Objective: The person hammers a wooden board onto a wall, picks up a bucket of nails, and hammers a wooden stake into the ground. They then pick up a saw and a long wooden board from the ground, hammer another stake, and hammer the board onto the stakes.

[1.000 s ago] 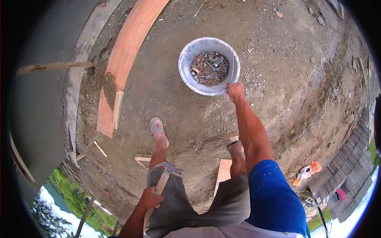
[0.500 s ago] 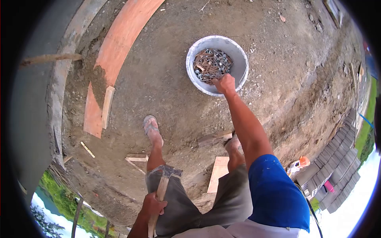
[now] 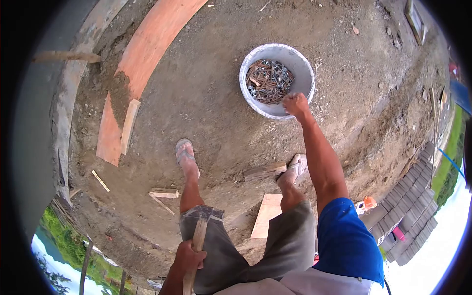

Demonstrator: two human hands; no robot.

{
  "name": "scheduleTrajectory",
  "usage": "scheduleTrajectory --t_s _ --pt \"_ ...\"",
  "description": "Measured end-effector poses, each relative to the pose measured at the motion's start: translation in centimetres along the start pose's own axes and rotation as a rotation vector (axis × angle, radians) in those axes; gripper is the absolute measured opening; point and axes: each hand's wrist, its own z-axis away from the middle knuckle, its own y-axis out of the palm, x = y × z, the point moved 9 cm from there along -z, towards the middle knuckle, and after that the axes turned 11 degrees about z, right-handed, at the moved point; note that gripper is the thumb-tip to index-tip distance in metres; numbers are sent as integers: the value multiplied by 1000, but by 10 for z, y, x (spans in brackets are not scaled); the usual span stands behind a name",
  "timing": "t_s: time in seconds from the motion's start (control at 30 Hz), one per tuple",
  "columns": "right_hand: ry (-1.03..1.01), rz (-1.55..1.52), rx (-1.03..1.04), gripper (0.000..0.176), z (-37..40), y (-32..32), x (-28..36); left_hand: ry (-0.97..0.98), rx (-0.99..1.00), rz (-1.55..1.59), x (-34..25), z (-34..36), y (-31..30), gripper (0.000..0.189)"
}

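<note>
A pale bucket (image 3: 306, 73) stands on the dirt, with many nails and bolts (image 3: 268, 81) heaped inside it. My right hand (image 3: 296, 104) is at the bucket's near right rim, its fingers curled together; what they hold, if anything, is too small to make out. Low in the view, my left hand (image 3: 190, 255) is wrapped around the wooden handle of a hammer (image 3: 199, 236). The hammer's metal head points up and lies over my left thigh.
A long orange plywood strip (image 3: 152, 44) curves along the left, beside a concrete edge (image 3: 63, 113). Wood pieces (image 3: 260, 170) and a plywood offcut (image 3: 266, 216) lie near my feet. Stacked grey tiles (image 3: 405, 206) are at the lower right.
My right hand has risen slightly off the nails toward the bucket's rim. The view has shifted, so the bucket appears farther right. My left hand still grips the hammer.
</note>
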Motion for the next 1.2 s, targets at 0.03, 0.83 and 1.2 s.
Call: scheduleTrajectory --t_s 0.03,0.83,1.2 --pt "48 -141 47 21 7 -3 2 8 12 3 0 -1 0 25" --pt "-254 -1108 817 13 354 -108 545 653 51 235 39 136 -201 37" --pt "-1257 -607 -461 16 328 -356 1030 980 -296 910 -9 320 -384 12"
